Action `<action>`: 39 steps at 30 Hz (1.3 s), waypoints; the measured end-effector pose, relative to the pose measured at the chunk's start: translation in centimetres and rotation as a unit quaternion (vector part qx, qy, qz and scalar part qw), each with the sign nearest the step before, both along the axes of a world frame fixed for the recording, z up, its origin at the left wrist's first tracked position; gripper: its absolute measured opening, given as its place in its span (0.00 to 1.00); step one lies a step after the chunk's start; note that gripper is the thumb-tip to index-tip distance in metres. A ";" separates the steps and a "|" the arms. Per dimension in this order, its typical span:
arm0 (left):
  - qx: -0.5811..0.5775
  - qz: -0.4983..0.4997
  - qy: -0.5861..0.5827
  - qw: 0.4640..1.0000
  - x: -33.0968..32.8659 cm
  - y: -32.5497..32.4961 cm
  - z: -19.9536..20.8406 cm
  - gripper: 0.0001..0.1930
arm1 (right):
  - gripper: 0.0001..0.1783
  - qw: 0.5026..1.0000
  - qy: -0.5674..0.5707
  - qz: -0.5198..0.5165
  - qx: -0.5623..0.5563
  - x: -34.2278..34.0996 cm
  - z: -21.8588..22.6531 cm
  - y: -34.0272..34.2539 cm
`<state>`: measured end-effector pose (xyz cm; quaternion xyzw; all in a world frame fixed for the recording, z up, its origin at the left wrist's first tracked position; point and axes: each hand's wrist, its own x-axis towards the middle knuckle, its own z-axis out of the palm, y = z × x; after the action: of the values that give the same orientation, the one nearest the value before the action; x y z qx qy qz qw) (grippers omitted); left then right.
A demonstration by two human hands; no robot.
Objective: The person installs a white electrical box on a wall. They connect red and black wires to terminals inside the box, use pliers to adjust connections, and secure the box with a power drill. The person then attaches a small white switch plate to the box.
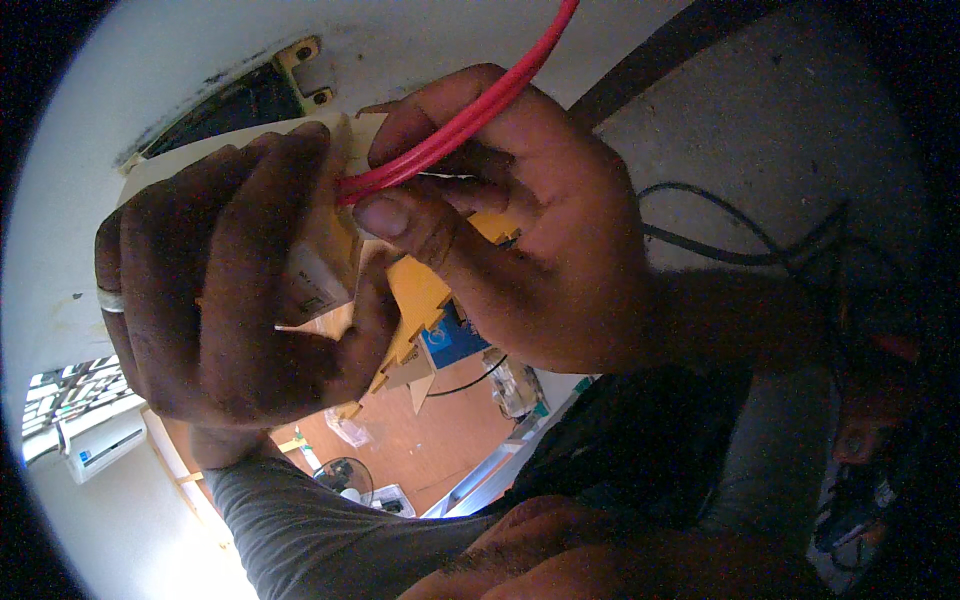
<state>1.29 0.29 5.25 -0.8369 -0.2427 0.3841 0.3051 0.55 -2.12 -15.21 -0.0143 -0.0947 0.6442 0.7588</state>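
Red insulated wire (450, 130), seemingly doubled near its end, comes down from the top edge. My right hand (560, 210) pinches it between thumb and fingers, close to where it meets a pale boxy housing (322, 275). My left hand (240, 260), with a ring on one finger, is wrapped round that housing, its fingers curled over the front. Much of the housing is hidden behind the fingers, so I cannot tell whether the wire end sits inside it. Just behind lies a dark recess in the wall with a metal bracket (300, 75).
Black cable (720, 225) loops at the right. Below are a yellow notched-edge object (420, 290), a blue box (455, 340), a fan (345, 480) and the brown floor (440, 430). An air conditioner (105, 440) hangs at lower left. Bare skin (540, 550) shows at the lower edge.
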 end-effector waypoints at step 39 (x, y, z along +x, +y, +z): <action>-0.023 0.014 -0.020 0.999 0.8 -0.7 -0.7 0.22 | 0.16 0.997 0.011 -0.074 0.008 -1.0 -0.7 0.9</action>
<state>2.09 -0.37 4.53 -0.8479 -0.2511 0.3770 0.2755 -0.46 -1.21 -15.92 -0.0087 -0.0902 0.5857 0.8054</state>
